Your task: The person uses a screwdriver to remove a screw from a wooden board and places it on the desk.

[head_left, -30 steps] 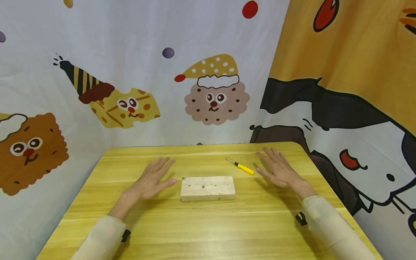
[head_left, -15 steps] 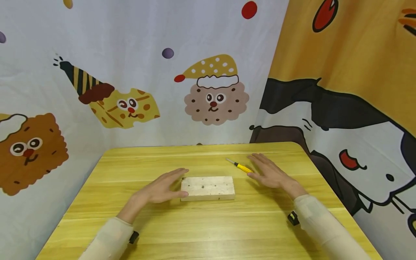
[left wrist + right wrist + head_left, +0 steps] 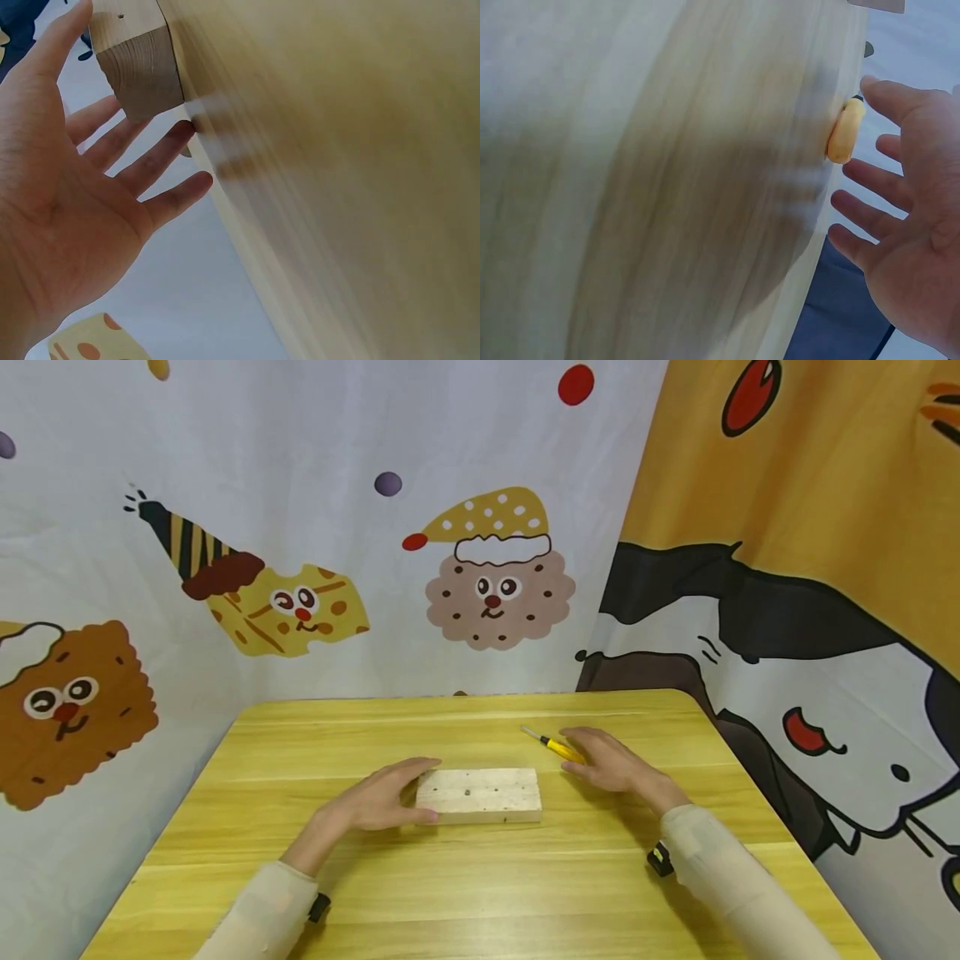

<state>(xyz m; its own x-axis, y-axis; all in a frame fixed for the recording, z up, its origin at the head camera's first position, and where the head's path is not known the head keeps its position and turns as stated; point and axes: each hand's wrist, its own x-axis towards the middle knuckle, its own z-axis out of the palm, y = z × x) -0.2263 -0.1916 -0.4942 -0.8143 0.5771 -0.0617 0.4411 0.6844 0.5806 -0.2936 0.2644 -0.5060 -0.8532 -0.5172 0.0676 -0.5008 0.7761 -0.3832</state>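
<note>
A pale wooden block [image 3: 480, 795] with several small holes in its top lies on the table. My left hand [image 3: 378, 797] is at its left end, thumb on the near side and fingers on the far side. In the left wrist view, the palm of the left hand [image 3: 67, 202] stands apart from the end of the block [image 3: 142, 71]; whether the thumb touches is unclear. My right hand [image 3: 611, 760] hovers by a screwdriver [image 3: 558, 747] with a yellow handle. Its thumb and loosely bent fingers stand around the handle [image 3: 845, 133] in the right wrist view, without gripping it.
The table [image 3: 480, 893] has a light wood grain and rounded far corners. Behind it hangs a white curtain [image 3: 315, 427] with cartoon prints, and an orange and grey printed one [image 3: 825, 510] hangs at the right.
My left hand has moved right, from beside the block to around its left end. My right hand has come left and nearer, to the screwdriver's handle. Block and screwdriver have stayed put.
</note>
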